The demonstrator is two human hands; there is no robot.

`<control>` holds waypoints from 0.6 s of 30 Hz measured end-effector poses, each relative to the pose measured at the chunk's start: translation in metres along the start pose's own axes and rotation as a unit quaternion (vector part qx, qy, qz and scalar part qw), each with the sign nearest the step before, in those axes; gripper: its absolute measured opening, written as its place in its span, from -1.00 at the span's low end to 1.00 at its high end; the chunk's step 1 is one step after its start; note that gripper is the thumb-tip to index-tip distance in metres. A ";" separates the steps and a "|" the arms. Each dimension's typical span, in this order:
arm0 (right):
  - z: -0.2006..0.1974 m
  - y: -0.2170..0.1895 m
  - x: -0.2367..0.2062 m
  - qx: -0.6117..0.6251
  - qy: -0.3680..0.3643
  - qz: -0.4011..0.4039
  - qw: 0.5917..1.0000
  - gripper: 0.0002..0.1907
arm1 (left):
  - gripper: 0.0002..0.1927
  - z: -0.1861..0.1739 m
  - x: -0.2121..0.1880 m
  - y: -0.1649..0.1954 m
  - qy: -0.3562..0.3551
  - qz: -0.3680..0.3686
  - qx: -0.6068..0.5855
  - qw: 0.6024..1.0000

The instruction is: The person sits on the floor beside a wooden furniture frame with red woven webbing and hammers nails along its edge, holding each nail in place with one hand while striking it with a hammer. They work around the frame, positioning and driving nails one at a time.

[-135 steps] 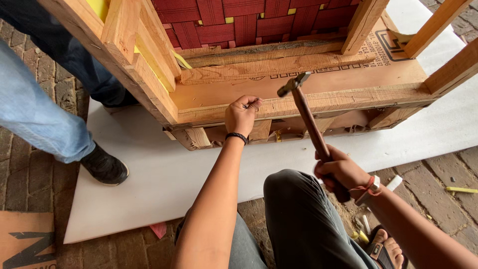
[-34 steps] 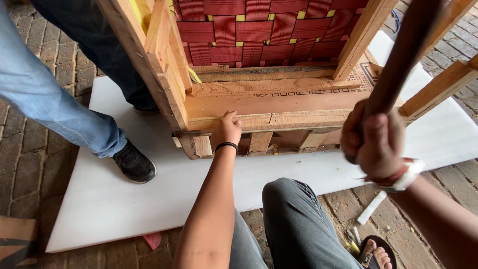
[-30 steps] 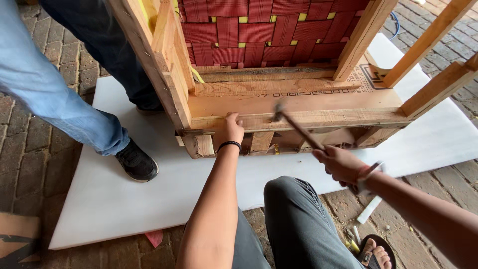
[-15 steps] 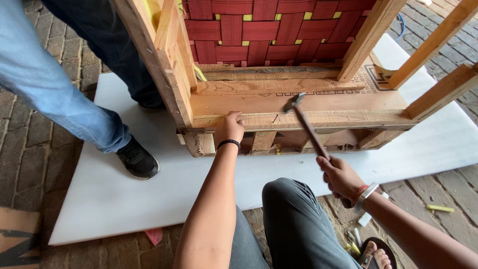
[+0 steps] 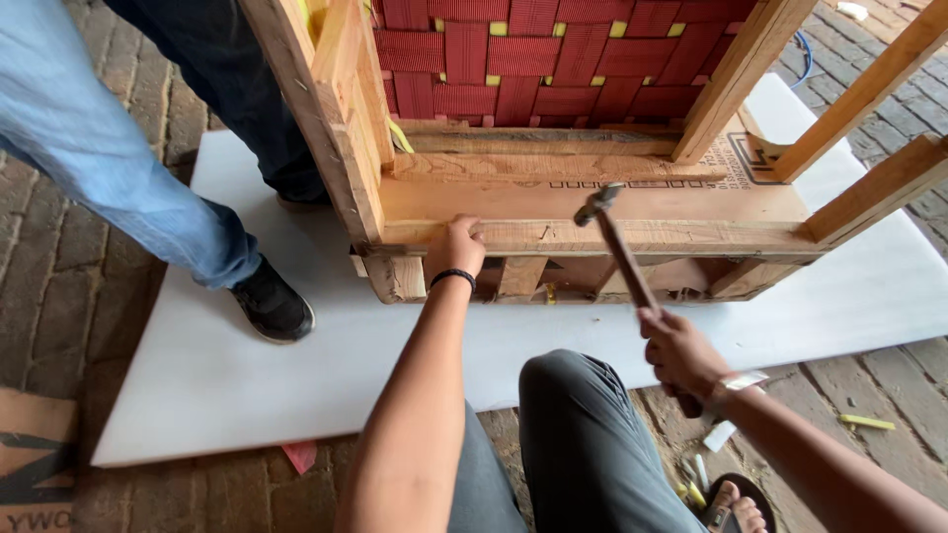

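Note:
A wooden furniture frame with red woven webbing stands on a white board. My left hand, with a black band at the wrist, presses on the frame's front rail. My right hand grips the wooden handle of a hammer. The hammer's metal head hovers just above the rail, near a small nail standing in the wood to the right of my left hand.
Another person stands at the left, one black shoe on the white board, legs in blue jeans. My grey-trousered knee is at the bottom centre. Brick paving surrounds the board. Cardboard lies at the bottom left, a yellow scrap at right.
The hammer was raised high, swung down onto the rail, then lifted slightly. Now its head hangs just over the nail. My left hand has stayed on the rail.

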State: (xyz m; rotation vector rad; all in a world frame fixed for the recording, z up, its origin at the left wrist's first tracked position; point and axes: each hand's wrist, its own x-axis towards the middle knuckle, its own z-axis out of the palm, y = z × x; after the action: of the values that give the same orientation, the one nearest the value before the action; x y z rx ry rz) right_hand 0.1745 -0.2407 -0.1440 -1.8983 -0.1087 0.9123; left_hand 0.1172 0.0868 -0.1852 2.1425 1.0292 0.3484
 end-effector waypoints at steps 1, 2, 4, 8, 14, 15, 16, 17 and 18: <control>-0.003 0.000 -0.001 0.059 0.008 0.006 0.998 -0.61 | -0.65 -0.001 0.001 0.000 0.001 0.010 0.002 1.000; -0.012 -0.003 -0.005 0.067 0.030 -0.014 0.997 -0.61 | -0.65 -0.001 0.004 -0.001 0.003 0.013 -0.001 1.000; -0.033 -0.020 -0.018 0.135 0.032 -0.152 0.979 -0.67 | -0.65 0.004 0.007 -0.004 0.003 0.021 -0.006 1.000; -0.063 -0.056 -0.045 0.236 -0.054 -0.516 0.822 -0.63 | -0.66 0.010 0.014 -0.011 0.007 0.028 -0.003 1.000; 0.009 -0.011 -0.007 -0.025 0.002 0.028 0.999 -0.54 | -0.67 0.008 0.003 -0.010 0.008 0.030 -0.018 0.999; 0.006 -0.005 -0.007 0.023 0.015 0.037 0.999 -0.53 | -0.67 0.007 0.006 -0.007 0.004 0.038 -0.013 0.999; -0.004 -0.002 -0.013 0.061 0.029 -0.012 0.998 -0.55 | -0.67 0.006 0.006 -0.005 -0.001 0.037 -0.013 0.999; -0.014 -0.006 -0.014 0.088 0.035 -0.060 0.994 -0.57 | -0.67 0.006 0.007 -0.007 -0.001 0.026 -0.016 1.000; -0.027 -0.012 -0.021 0.121 0.045 -0.107 0.986 -0.58 | -0.68 0.007 0.008 -0.008 -0.004 0.019 -0.018 1.000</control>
State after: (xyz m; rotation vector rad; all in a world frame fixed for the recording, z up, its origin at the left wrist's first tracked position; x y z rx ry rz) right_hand 0.1805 -0.2633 -0.1166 -1.6626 -0.1394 0.6619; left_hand 0.1212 0.0928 -0.1960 2.1325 0.9711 0.3741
